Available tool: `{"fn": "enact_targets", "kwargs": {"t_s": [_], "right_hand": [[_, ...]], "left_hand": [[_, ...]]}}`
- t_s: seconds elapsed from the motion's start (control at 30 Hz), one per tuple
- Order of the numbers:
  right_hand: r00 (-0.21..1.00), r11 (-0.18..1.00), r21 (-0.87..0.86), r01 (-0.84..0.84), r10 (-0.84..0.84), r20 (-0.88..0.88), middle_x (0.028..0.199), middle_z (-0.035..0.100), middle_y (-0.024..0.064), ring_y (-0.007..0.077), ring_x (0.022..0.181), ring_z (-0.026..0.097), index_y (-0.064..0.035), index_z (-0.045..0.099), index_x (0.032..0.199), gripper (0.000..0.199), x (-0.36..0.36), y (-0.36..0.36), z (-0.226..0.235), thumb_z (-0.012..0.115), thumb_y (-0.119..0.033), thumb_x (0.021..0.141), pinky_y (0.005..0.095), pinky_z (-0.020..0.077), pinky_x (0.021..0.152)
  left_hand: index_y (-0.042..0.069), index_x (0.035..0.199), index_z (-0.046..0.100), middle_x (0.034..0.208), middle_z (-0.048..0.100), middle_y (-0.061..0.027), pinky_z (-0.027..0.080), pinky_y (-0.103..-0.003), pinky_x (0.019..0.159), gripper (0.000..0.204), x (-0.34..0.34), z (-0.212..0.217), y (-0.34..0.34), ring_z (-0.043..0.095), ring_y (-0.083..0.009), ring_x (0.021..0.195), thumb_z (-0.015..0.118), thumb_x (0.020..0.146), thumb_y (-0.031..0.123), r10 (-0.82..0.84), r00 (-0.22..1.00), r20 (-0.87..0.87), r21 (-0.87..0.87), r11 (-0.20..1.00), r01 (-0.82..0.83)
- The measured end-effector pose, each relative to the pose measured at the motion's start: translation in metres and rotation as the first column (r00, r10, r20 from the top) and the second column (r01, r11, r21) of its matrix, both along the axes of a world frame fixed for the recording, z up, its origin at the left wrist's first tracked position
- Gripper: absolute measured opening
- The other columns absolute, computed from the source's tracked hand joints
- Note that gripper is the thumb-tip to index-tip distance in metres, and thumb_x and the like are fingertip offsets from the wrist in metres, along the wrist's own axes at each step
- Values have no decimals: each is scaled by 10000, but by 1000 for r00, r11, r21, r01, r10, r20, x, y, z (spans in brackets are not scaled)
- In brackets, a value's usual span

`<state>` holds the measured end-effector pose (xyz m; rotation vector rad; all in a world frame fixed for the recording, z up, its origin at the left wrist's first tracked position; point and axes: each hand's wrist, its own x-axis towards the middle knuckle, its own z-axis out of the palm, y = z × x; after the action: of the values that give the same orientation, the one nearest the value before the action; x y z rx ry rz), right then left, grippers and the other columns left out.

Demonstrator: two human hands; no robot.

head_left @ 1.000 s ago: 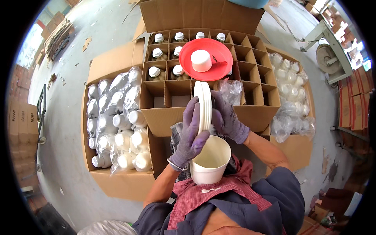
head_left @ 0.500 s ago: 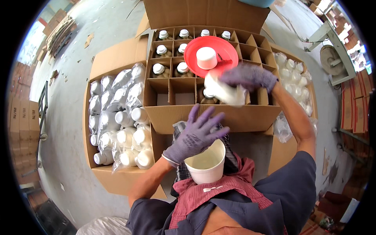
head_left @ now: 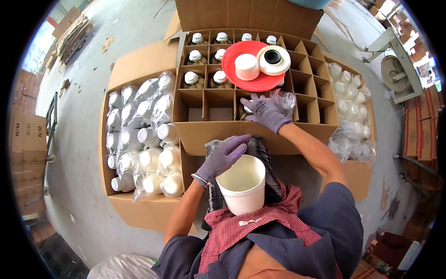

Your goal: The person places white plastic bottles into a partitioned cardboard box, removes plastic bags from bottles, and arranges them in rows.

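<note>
My right hand (head_left: 265, 112), in a purple-grey glove, reaches into the front row of a divided cardboard box (head_left: 251, 137). Its fingers are spread beside the white cap of a bottle (head_left: 244, 111) standing in a compartment, partly hidden by the hand. Crumpled clear plastic (head_left: 284, 103) lies against that hand. My left hand (head_left: 225, 159), gloved alike, hovers over the rim of a white bucket (head_left: 246, 195) in my lap, fingers stretched out and holding nothing. A red dish (head_left: 253, 85) on the box carries a white cup-shaped piece (head_left: 246, 67) and a round white piece with a black centre (head_left: 274, 60).
White-capped bottles (head_left: 195, 56) fill several compartments. At the left, an open carton (head_left: 106, 158) holds white bottles (head_left: 169, 160), many in clear plastic. Another carton (head_left: 371, 111) with plastic-wrapped white bottles stands at the right. Farther right is a machine frame (head_left: 388, 46).
My right hand has moved from beside the dish down to the front row. The round white piece with a black centre now sits on the dish. My left hand has lowered slightly.
</note>
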<state>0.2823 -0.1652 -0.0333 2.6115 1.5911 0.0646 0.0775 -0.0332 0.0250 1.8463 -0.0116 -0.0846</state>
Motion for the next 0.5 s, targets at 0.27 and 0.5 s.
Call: {"fn": "enact_targets", "kwargs": {"t_s": [0.27, 0.5], "right_hand": [[987, 972, 236, 1, 37, -156, 1091, 556, 190, 337, 910, 636, -99, 528, 1136, 473, -9, -8, 69, 710, -344, 775, 447, 525, 784], [944, 575, 816, 55, 236, -230, 952, 612, 138, 319, 787, 629, -83, 594, 1089, 458, -57, -44, 126, 774, -281, 717, 422, 510, 702]], "left_hand": [[37, 1398, 441, 1285, 549, -118, 492, -370, 952, 468, -1, -24, 5, 580, -266, 1147, 532, 969, 199, 383, 899, -211, -556, 709, -433], [105, 1309, 509, 1148, 592, -125, 394, -560, 1031, 487, 27, -74, 29, 582, -303, 1115, 563, 931, 408, 202, 929, 310, -71, 979, -189]]}}
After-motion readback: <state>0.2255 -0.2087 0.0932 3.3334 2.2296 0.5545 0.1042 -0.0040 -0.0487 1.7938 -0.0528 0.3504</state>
